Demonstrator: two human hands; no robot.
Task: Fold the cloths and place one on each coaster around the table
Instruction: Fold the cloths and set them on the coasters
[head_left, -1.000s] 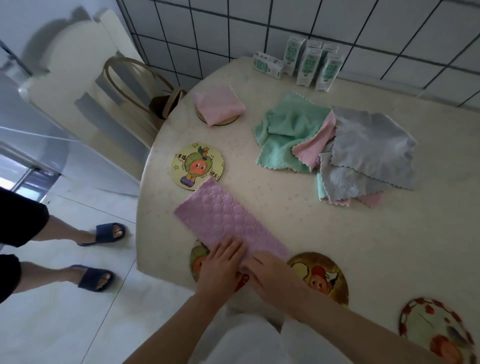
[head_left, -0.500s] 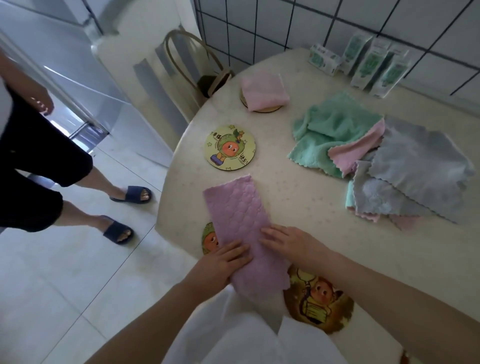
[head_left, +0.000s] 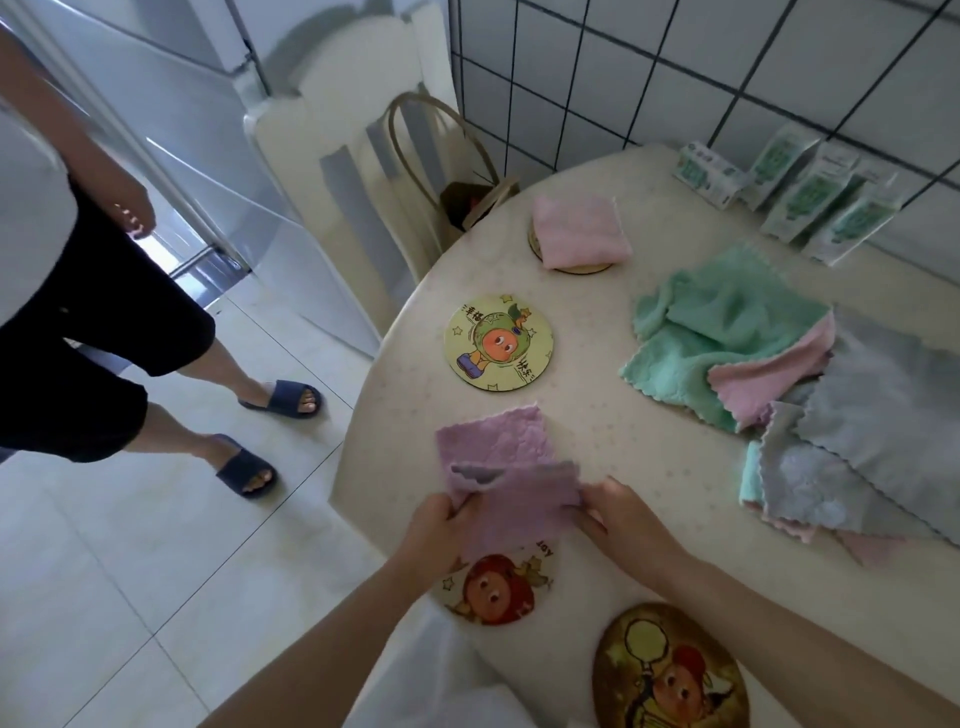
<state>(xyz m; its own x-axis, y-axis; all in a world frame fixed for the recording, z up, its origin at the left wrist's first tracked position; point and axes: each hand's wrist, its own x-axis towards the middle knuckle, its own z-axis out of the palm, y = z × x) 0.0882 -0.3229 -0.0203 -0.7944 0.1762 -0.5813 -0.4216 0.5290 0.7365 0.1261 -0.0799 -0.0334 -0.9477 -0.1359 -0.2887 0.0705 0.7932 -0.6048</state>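
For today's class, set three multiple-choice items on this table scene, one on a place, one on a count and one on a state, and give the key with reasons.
1. Where does the pink cloth lie?
A. on the floor
B. on the chair
C. on the far coaster

2. How many coasters show on the table?
A. two
B. four
C. six

3. What state is the purple cloth in?
A. partly folded, gripped by the left hand and right hand
B. spread flat, untouched
C. rolled up on the floor

Key:
1 C: the coaster's rim shows beneath the cloth.
2 B: besides the far coaster there are the yellow coaster, red coaster and balloon coaster.
3 A: the near half is lifted over the far half, with fingers on both edges.
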